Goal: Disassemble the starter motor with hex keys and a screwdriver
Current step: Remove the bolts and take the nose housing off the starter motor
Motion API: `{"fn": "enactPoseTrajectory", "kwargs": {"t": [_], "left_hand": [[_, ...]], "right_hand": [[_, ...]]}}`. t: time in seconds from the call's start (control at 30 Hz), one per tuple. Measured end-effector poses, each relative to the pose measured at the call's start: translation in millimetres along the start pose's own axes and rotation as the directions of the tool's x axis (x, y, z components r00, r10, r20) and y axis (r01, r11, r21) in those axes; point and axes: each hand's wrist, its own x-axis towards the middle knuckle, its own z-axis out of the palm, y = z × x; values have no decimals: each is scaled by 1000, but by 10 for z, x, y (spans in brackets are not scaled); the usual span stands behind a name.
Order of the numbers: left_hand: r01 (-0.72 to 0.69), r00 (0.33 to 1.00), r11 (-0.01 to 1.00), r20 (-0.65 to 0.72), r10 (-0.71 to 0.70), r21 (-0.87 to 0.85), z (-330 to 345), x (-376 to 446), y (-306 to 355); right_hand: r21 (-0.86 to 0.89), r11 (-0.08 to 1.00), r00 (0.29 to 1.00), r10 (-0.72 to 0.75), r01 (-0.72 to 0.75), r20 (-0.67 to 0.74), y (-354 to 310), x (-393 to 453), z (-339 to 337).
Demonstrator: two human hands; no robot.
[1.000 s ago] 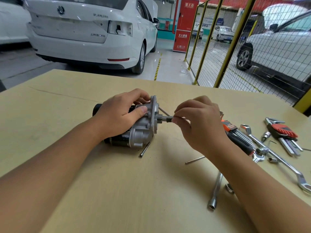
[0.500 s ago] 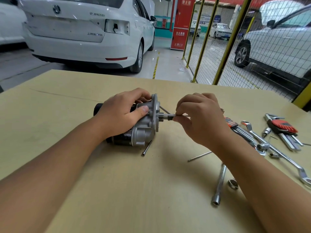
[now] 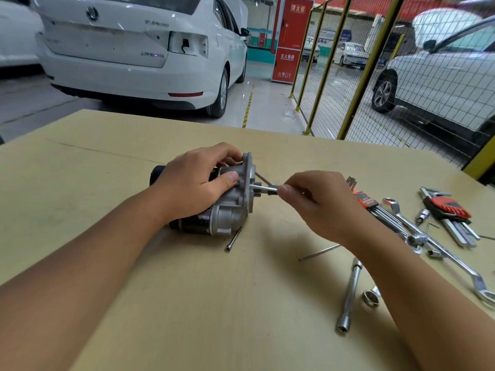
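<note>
The starter motor (image 3: 227,214), black body with a silver cast housing, lies on its side on the tan table (image 3: 134,290). My left hand (image 3: 195,183) grips it from above, thumb on the housing near the flange. My right hand (image 3: 318,202) pinches a thin silver tool (image 3: 265,187) whose tip points into the flange face. A long bolt (image 3: 234,238) lies on the table just below the housing. Another thin rod (image 3: 318,252) lies under my right wrist.
To the right lie an orange-holdered hex key set (image 3: 371,207), a second red-holdered hex key set (image 3: 450,210), a long ring spanner (image 3: 442,250), a socket extension (image 3: 351,295), and small sockets (image 3: 371,298). Cars and a yellow mesh fence (image 3: 348,76) stand beyond the table.
My right hand has drawn back to the right, so more of the thin silver tool shows between it and the flange. My left hand keeps its hold on the motor.
</note>
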Motion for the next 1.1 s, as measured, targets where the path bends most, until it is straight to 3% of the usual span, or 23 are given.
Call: {"fn": "enactPoseTrajectory", "kwargs": {"t": [0.07,0.17,0.23,0.33,0.47,0.67,0.87,1.1], "left_hand": [[4,1000,1000,6,-4,7,-2,2,3],[6,1000,1000,13,-6,10,-3,-1,-1],[6,1000,1000,16,-6,20,-1,-1,-1],[5,1000,1000,10,-5,29,2,2,-2],[3,1000,999,9,-3,33,0,4,-6],[4,1000,1000,13,-4,28,0,1,-13],[6,1000,999,12,-7,35,-2,3,-6],[8,1000,999,27,-9,34,-16,3,0]], "right_hand": [[278,943,983,177,-181,40,-7,-27,14],[683,584,895,355,-438,270,-9,-27,-7],[742,414,845,347,-527,407,31,-17,-66],[716,311,780,260,-625,569,133,-15,-177],[697,260,743,175,-668,646,276,-18,-275],[751,300,799,72,-588,597,357,-34,-261],[816,282,863,168,-504,475,285,-21,-186],[830,311,878,293,-463,379,192,-18,-97]]}}
